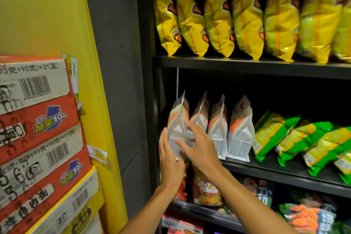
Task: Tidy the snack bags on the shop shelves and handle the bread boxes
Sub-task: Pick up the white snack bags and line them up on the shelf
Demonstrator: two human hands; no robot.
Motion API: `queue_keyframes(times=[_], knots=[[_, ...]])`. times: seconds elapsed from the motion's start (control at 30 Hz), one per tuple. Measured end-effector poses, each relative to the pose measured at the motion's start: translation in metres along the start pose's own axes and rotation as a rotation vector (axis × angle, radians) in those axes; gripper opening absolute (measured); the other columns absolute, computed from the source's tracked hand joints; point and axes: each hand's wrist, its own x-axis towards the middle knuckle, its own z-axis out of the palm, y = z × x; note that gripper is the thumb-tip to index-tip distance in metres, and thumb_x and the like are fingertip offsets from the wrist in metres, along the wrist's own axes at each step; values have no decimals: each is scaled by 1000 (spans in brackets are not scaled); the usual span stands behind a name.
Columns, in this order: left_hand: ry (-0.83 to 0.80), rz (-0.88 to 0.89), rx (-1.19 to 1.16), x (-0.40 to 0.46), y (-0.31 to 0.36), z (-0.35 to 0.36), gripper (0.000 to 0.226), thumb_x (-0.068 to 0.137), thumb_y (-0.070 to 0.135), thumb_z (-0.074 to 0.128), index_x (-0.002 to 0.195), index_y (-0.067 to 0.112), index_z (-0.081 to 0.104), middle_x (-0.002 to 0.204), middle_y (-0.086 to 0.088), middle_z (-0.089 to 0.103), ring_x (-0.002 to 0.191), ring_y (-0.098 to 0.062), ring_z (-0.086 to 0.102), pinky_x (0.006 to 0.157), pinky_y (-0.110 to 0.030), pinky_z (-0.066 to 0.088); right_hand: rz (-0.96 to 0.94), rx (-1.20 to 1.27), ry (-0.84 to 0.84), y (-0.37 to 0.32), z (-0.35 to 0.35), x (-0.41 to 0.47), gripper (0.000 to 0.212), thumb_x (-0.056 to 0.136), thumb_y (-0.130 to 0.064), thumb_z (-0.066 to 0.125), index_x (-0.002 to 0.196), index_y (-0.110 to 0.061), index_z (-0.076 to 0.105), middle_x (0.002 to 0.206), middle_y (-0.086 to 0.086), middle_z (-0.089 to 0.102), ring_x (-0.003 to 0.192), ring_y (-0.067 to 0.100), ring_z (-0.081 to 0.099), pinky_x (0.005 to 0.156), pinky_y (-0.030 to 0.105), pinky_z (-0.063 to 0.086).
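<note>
Leftmost white-and-orange snack bag [177, 125] stands upright at the left end of the middle shelf [284, 172], long axis vertical, sealed top at 12 o'clock, base on the shelf edge. It's first in a row of four like bags; the next one [200, 114] is just beside it at 3 o'clock, touching or nearly so, can't tell.

Your left hand [170, 157] sits at the bag's 7 o'clock, fingers straight, palm flat along its left face; it looks to touch the bag but contact is hard to confirm. Your right hand [197, 148] comes in from 4 o'clock, fingers spread wide across the front of the first two bags, nothing pinched. Both grips wide, neither holds anything. The bag lies between the two palms, so the left hand is nearer its outer face and the right is nearer the neighbour.

Judgement: squaring up this bag; the next move likely needs both palms to press it upright and flush with the row.

Outward: green snack bags [273, 135] lean over at 3 o'clock on the same shelf, well apart from your hands. Yellow bags [218, 23] stand in a row on the shelf above at 12 o'clock. More packets [207, 190] below at 6 o'clock. Dark side panel [117, 81] at 9 o'clock leaves little room left of the bag. Stacked red cartons [38, 138] against a yellow wall [47, 9] further at 9 o'clock.
</note>
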Motion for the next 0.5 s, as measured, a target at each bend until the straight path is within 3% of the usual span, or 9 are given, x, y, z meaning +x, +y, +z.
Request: queue_keyframes(times=[0.1, 0.17, 0.23, 0.27, 0.37, 0.5], knots=[[-16, -10, 58, 1, -11, 1, 93, 100, 17, 66, 161, 41, 0, 169, 15, 10, 151, -1, 18, 117, -32, 34, -105, -84, 62, 12, -12, -5, 55, 98, -36, 70, 149, -29, 50, 152, -16, 48, 140, 7, 46, 113, 35, 46], [-38, -8, 84, 4, -14, 2, 94, 100, 22, 65, 162, 39, -3, 170, 18, 4, 154, -3, 14, 121, -36, 31, -92, -103, 84, 19, -18, -2, 57, 100, -24, 67, 152, -30, 44, 160, -16, 36, 147, 6, 35, 115, 16, 36], [-60, 1, 85, 10, -15, 4, 97, 99, 17, 66, 163, 36, -5, 170, 19, 1, 156, -6, 11, 123, -37, 28, -45, -139, 36, 24, -16, 3, 64, 101, -22, 64, 156, -35, 34, 168, -12, 17, 154, 8, 21, 107, 0, 25], [-65, 10, 76, 14, -13, 6, 100, 98, 15, 66, 162, 38, -7, 170, 18, 1, 157, -6, 10, 124, -37, 27, -36, -154, 3, 26, -12, 5, 67, 101, -24, 62, 159, -35, 29, 170, -11, 8, 157, 9, 14, 110, 3, 22], [-85, -5, 37, 31, -8, 9, 108, 97, 16, 68, 154, 54, -15, 170, 11, 7, 156, -11, 16, 118, -33, 31, -38, -188, -36, 33, 0, 8, 76, 100, -29, 62, 163, -31, 19, 172, -7, -6, 159, 9, -4, 123, 30, 26], [-120, -50, 22, 55, -11, 14, 113, 95, 12, 70, 148, 61, -17, 168, 7, 11, 154, -20, 22, 115, -35, 37, 9, -217, -43, 36, 8, 12, 79, 101, -36, 61, 164, -29, 16, 173, -3, -8, 159, 12, -10, 127, 43, 24]])
